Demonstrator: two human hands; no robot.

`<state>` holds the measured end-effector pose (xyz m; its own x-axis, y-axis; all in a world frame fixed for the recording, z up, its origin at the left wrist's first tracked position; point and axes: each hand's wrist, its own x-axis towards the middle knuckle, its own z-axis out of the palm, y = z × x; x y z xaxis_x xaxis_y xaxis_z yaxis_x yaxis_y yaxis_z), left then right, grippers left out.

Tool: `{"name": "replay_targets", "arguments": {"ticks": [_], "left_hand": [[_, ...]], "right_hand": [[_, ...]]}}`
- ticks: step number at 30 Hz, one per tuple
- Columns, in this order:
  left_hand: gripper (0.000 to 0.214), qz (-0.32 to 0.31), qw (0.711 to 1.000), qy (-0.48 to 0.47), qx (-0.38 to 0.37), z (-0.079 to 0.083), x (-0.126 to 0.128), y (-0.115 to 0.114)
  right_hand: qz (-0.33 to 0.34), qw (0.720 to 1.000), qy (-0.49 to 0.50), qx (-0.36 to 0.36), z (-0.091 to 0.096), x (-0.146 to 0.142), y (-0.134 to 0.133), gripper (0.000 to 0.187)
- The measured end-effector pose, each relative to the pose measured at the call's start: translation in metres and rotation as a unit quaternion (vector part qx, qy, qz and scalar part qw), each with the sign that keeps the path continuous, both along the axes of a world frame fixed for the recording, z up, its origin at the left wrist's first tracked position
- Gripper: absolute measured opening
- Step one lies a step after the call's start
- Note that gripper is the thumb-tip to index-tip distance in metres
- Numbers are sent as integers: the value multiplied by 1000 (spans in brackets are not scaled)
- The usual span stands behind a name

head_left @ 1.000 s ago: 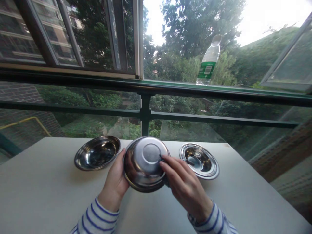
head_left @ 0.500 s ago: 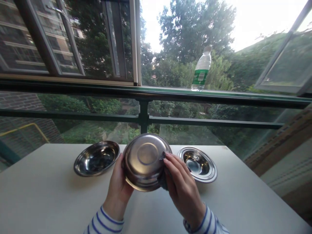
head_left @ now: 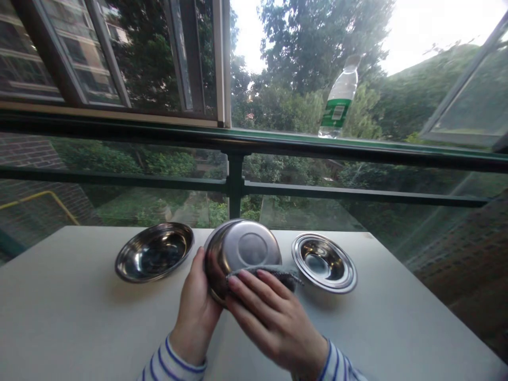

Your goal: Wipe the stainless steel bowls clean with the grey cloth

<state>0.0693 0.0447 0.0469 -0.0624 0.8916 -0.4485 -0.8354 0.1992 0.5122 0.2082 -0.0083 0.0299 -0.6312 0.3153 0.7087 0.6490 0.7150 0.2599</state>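
Sleeves: two, striped blue on white, at the bottom edge of my view.
Right hand: fingers laid flat and together, the grip pinning a grey cloth against the lower outer wall of the held bowl.
Left hand: the grip is clamped on the near left rim of that bowl, thumb along its edge.
Held bowl: steel, lifted just above the table and tilted so its underside faces me. It sits between the two hands, at the middle of the table's far half.
Progress, my judgement: the wipe is under way on the outside of this one bowl. Its base ring shows dull and smeared, so I count it as not finished. I cannot see its inside.
Table: pale and plain, carrying the other ware.
Left bowl: steel, upright, resting on the table just left of the held bowl, with no hand on it.
Right dish: steel, wide-rimmed, upright, just right of the cloth, with no hand on it.
Left to do, my judgement: these two pieces look untouched.
Count, steel ware: three, one in hand and two on the table.
Count, cloths: one.
Railing: dark green, beyond the table.
Bottle: one, clear plastic with a green label, standing on the railing ledge to the far right.
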Motion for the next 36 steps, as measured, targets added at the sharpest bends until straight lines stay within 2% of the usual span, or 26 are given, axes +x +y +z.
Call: {"name": "replay_targets", "arguments": {"ticks": [5,10,14,18,25,30,36], "left_hand": [[30,18,999,27,1,3,-8,3],[25,8,1000,17,12,-6,0,-2],[25,-1,999,32,31,-3,1,-4],[25,5,998,50,30,1,-4,-3],[22,-14,994,95,60,-4,4,-12],[25,-16,995,86,52,2,1,-11],[24,15,996,73,48,9,-9,-5]], "right_hand": [[-26,997,59,-45,-4,13,8,28],[-2,997,64,-35,-3,-2,-4,28],[11,997,72,-38,0,-4,-6,29],[-2,995,91,-41,1,3,-2,31],[-51,989,117,-68,8,3,-6,31],[-32,991,123,-45,9,1,-8,29],[-35,993,111,-25,8,2,-7,29]]}}
